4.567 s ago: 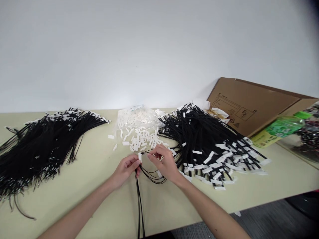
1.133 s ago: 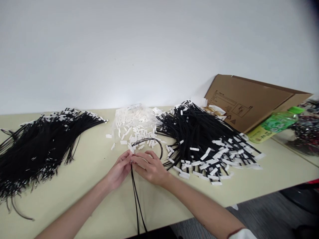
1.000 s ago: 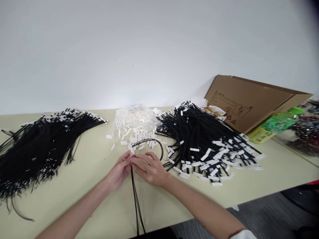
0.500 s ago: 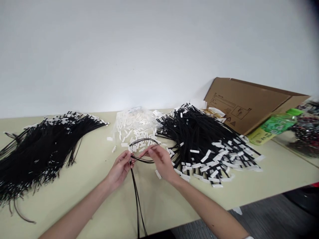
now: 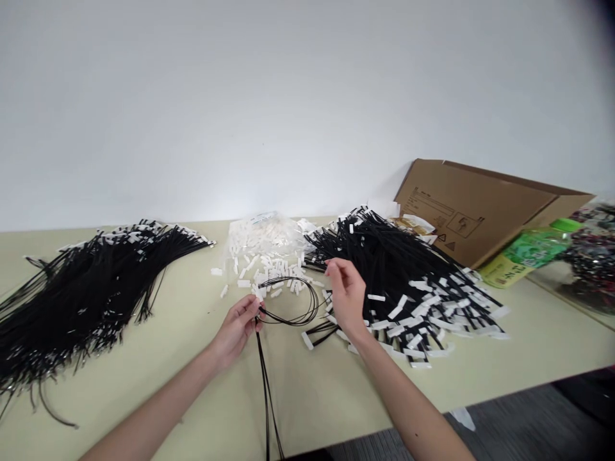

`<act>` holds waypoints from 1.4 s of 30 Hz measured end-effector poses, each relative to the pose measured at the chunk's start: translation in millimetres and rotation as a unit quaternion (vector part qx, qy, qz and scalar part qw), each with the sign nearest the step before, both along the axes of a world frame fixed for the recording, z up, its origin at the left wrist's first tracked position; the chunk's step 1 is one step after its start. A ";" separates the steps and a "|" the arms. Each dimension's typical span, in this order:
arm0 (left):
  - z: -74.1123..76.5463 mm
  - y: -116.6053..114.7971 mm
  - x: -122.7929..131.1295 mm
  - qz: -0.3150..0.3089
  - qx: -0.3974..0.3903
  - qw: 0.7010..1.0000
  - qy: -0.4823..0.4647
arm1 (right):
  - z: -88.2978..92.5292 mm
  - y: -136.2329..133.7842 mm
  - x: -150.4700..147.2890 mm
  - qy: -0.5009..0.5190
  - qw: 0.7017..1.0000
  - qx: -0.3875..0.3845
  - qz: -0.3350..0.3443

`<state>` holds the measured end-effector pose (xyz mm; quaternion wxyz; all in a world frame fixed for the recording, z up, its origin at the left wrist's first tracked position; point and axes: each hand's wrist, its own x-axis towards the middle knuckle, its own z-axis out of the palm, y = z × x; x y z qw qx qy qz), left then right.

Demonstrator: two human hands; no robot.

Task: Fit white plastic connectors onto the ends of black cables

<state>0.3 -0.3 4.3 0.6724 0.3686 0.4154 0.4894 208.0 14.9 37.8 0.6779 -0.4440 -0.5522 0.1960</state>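
Note:
In my left hand (image 5: 240,328), thumb and fingers pinch a small white connector (image 5: 260,293) with thin black wires. To its right the wires make an open loop (image 5: 307,314) above the table. Two or more wire tails (image 5: 264,384) hang from my left hand past the table's front edge. My right hand (image 5: 346,291) is raised to the right of the loop, its fingers curled and tips pressed together. Whether a wire is in that pinch is not visible. Behind my right hand is a pile of black cables (image 5: 384,256) with white ends.
Loose white connectors (image 5: 283,269) lie before a clear plastic bag (image 5: 264,234) of similar pieces. Another heap of black wires (image 5: 96,294) covers the left. A tilted cardboard box (image 5: 471,205), a green bottle (image 5: 528,253) and a dark bundle (image 5: 590,269) are at right.
My right hand has moved right, away from my left hand. The wire loop now shows wider and rounder. My left hand keeps its pinch on the connector.

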 end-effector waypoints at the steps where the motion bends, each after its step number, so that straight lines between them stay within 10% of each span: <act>1: 0.4 -0.3 0.1 -0.005 0.002 1.000 0.003 | -0.6 -2.5 -3.1 -0.056 0.998 0.010 0.001; 13: 1.0 -0.4 0.2 -0.018 0.009 1.000 0.015 | -14.7 -11.5 -20.7 -0.327 0.940 0.090 0.049; 42: -1.8 -1.6 2.2 -0.063 0.052 0.994 0.075 | -19.3 -15.5 -31.2 -0.383 0.915 0.093 0.083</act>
